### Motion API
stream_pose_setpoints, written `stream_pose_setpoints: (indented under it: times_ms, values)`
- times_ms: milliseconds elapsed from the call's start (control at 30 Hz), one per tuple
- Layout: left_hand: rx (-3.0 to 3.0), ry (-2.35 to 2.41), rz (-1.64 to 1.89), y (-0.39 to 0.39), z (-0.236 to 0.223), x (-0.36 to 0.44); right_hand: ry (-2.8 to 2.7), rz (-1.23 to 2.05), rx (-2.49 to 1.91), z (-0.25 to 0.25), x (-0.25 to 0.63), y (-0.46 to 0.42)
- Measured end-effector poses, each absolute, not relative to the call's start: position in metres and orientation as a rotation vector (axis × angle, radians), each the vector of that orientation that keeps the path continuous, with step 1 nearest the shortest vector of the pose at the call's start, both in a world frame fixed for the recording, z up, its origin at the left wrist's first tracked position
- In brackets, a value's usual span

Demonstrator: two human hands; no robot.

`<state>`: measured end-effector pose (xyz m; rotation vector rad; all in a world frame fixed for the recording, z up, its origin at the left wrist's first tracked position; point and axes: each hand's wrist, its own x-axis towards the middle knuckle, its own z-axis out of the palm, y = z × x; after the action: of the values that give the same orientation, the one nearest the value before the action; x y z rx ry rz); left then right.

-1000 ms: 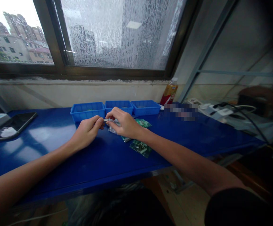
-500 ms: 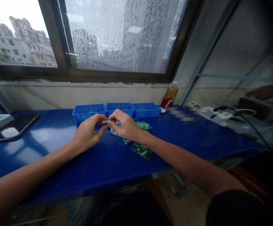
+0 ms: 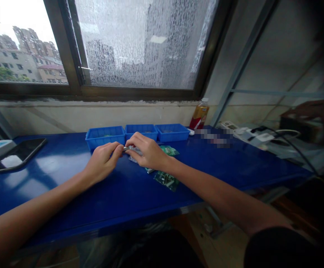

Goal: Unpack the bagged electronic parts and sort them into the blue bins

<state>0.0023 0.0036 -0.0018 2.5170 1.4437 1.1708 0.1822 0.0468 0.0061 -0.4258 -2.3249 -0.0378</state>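
Note:
My left hand [image 3: 105, 160] pinches one end of a small light grey strip [image 3: 126, 149] between thumb and forefinger. From the other side, the thumb and fingers of my right hand [image 3: 148, 150] close on the same strip, with a bit of clear material showing between them. What kind of part the strip is I cannot make out. Beneath and beside my right hand lie a clear bag [image 3: 132, 159] and green see-through bags, one bag [image 3: 166, 180] in front of the wrist with small parts inside and another bag [image 3: 170, 150] behind it.
Three blue bins stand in a row behind my hands: a left bin [image 3: 105, 137], a middle bin [image 3: 141, 128] and a right bin [image 3: 173, 133]. A drink bottle [image 3: 199, 114] is by the wall. A black tablet-like device [image 3: 16, 154] lies at left; cables and a power strip [image 3: 251, 134] are at right.
Half a second ago my left fingers were spread apart around the strip; now the thumb and forefinger are pressed together on its end. The bags and bins stay put; the view shifts slightly.

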Motion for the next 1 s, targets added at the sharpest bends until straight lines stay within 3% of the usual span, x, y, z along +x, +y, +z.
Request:
stream_pose_setpoints:
  times_ms: [300, 500, 700, 867, 1000]
  values:
    - [2.707, 1.402, 1.354, -0.001, 0.005, -0.002, -2.282, 0.064, -0.473, 0.007, 0.182, 0.048]
    - [2.443, 1.506, 1.356, 0.001, 0.005, 0.001, -2.267, 0.046, -0.476, 0.007, 0.183, 0.046]
    - [2.228, 1.464, 1.040, 0.009, -0.002, 0.002, -2.306, -0.064, -0.515, 0.011, 0.186, 0.053]
    - [2.589, 1.466, 0.607, 0.011, -0.011, 0.001, -2.123, -0.085, -0.762, 0.009, 0.210, 0.091]
    - [2.734, 1.388, 0.485, 0.011, -0.019, -0.001, -1.980, -0.157, -1.010, 0.000, 0.233, 0.126]
